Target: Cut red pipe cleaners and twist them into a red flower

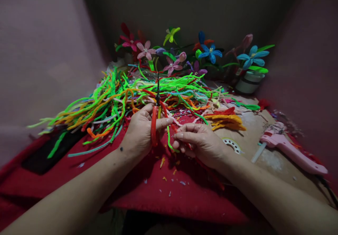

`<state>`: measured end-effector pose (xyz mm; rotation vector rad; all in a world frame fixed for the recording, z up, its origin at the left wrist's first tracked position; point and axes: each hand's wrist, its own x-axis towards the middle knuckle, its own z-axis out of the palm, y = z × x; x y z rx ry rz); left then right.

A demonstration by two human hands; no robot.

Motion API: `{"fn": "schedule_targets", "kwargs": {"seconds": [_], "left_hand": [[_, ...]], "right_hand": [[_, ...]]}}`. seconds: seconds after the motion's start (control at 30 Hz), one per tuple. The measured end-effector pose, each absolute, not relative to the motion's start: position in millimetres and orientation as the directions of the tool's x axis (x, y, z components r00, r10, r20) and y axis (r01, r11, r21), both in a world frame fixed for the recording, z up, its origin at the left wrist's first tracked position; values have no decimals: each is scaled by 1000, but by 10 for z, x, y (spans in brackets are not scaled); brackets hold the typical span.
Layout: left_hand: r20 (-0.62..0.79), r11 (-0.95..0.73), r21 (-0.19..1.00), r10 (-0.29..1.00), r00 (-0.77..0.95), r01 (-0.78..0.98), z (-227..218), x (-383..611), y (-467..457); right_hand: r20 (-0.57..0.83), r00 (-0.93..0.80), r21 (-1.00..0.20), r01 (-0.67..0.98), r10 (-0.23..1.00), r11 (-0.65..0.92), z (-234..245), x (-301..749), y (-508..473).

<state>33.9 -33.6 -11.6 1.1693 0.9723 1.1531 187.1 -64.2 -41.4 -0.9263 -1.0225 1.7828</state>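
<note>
My left hand (pixel 141 131) is closed round the red handles of a pair of scissors (pixel 155 122), whose dark blades point up and away over the pile. My right hand (pixel 199 141) is closed in a pinch on a thin red pipe cleaner (pixel 169 117) that runs up toward the blades, with a green piece (pixel 170 141) hanging beside it. Both hands hover above a red cloth (pixel 163 189) sprinkled with small cut scraps.
A big heap of neon pipe cleaners (pixel 113 101) spreads behind the hands. Finished pipe-cleaner flowers (pixel 173 55) stand at the back, some in a white pot (pixel 248 81). Orange petal pieces (pixel 225 120), a pink glue gun (pixel 287 148) and a tape roll (pixel 232 145) lie right. A dark phone-like slab (pixel 44 155) lies left.
</note>
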Motion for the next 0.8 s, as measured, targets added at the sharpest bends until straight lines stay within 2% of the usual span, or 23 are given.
{"fn": "schedule_targets", "kwargs": {"seconds": [0.2, 0.4, 0.63, 0.8], "left_hand": [[111, -97, 987, 987, 113, -129, -144, 341, -314], [101, -78, 976, 989, 105, -201, -141, 322, -262], [104, -93, 980, 993, 53, -177, -120, 282, -207], [95, -83, 968, 995, 38, -235, -100, 248, -194]], "right_hand": [[-160, -331, -904, -329, 930, -272, -398, 1861, -633], [-193, -326, -904, -307, 925, -297, -378, 1867, -624], [-237, -341, -887, -306, 910, -346, -373, 1882, -612], [-234, -409, -879, -298, 882, -371, -395, 1914, -603]]}}
